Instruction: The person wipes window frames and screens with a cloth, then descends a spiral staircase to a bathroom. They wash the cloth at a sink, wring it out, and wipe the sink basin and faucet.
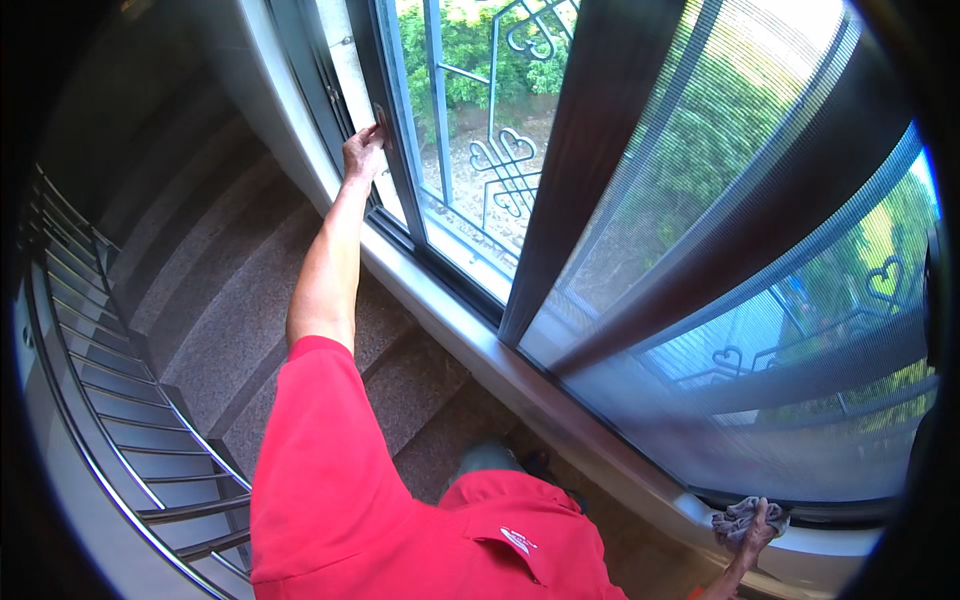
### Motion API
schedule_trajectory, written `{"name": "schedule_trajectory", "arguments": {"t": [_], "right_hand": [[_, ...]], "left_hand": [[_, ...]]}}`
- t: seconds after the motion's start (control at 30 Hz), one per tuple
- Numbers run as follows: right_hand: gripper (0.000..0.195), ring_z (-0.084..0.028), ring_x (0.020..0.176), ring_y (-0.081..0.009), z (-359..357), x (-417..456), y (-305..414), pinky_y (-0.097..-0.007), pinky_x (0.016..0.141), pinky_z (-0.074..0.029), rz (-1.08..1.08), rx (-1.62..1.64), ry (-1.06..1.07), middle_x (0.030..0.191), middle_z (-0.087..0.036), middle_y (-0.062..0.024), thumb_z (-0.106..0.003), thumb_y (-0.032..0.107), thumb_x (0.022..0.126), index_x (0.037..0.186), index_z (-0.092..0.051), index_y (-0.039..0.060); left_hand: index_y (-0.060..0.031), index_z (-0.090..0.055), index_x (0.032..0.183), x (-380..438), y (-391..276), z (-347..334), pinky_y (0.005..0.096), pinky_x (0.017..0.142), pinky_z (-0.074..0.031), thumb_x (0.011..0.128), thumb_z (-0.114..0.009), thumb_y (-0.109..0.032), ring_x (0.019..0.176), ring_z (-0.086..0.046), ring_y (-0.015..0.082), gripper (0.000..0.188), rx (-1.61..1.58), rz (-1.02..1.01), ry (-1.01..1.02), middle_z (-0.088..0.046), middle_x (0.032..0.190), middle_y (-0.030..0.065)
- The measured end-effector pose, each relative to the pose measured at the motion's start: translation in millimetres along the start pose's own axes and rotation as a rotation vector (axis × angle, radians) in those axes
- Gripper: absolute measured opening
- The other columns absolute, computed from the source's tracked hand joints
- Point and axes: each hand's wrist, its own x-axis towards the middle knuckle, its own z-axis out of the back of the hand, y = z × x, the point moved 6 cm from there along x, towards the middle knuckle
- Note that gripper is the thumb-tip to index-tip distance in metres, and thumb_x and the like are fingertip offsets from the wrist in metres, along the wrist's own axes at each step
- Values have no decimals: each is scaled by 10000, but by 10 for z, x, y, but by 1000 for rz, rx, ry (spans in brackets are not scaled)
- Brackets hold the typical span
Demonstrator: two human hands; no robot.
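Observation:
My left hand reaches out at the upper left, its fingers at the recessed pull on the dark frame of a sliding window sash. Whether the fingers grip the pull or only rest on it is hard to see. At the lower right, my right hand holds a crumpled grey cloth at the window sill. The cloth is bunched beside the bottom rail of the window. Between my hands stand dark upright frames and a mesh insect screen.
Curved stone stairs descend along the wall below the window. A metal stair railing curves along the left. Outside the window is a metal grille with heart-shaped scrolls, with green shrubs behind it.

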Motion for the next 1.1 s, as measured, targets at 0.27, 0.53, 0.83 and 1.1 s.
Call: {"name": "schedule_trajectory", "arguments": {"t": [0.27, 0.53, 0.83, 1.1], "right_hand": [[734, -598, 1137, -264, -406, -488, 578, -359, 1056, -463, -97, 34, 41, 1301, -633, -127, -848, 252, 932, 1501, -468, -14], [327, -654, 526, -203, -1405, -1392, 1836, -300, 426, -485, -420, 493, 619, 721, -698, -164, -696, 262, 1038, 855, -632, -2], [411, -652, 567, -215, -1824, -1585, 1455, -298, 495, -486, -249, 543, 831, 780, -714, -194, -673, 320, 1030, 860, -691, -54], [269, -626, 700, -229, -1677, -1437, 1511, -358, 659, -523, 122, 144, 493, 851, -686, -103, -827, 212, 859, 928, -695, -13]], "left_hand": [[-19, -683, 1382, -21, -122, 54, 260, 903, -533, 1028, -647, -108, 1008, -700, 115, 366, 32, 132, 15, -775, 1126, 84], [-10, -619, 1337, -1221, 1098, 1082, 293, 667, -570, 976, -632, -14, 828, -678, 194, 361, -479, -11, -481, -702, 1026, 110], [-36, -718, 1181, -4854, -25, -1070, 332, 772, -610, 935, -752, -133, 871, -740, 178, 266, 157, 161, 582, -760, 1024, 87], [12, -541, 1225, -5339, -733, -2294, 439, 959, -523, 714, -975, -375, 1119, -632, 342, 774, 245, -56, 535, -606, 1179, 207]]}}
